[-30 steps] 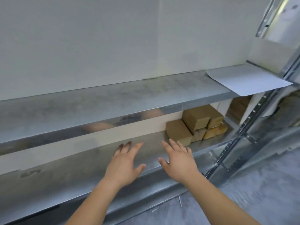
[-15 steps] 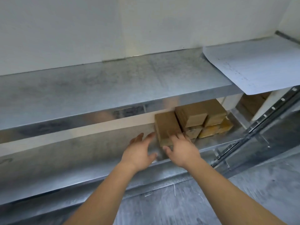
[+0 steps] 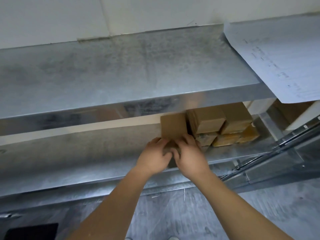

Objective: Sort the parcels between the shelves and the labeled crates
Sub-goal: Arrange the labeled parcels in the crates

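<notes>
Now we grip one brown parcel (image 3: 173, 127) on the lower shelf (image 3: 86, 156) with left hand (image 3: 154, 155) and right hand (image 3: 189, 155), fingers curled around it, five stacked parcels (image 3: 223, 127) just beside, a paper sheet (image 3: 280, 58) above.

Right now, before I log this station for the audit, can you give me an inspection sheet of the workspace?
Surface: galvanised metal lower shelf, scuffed, under a galvanised metal upper shelf.
Job's things: brown cardboard parcel at the shelf front; stacked brown cardboard parcels to its right.
Clutter: white printed paper sheet on the upper shelf.
Hands: left hand and right hand both grip the front parcel.
Cables: nothing seen.
Surroundings: white wall, grey floor.
</notes>
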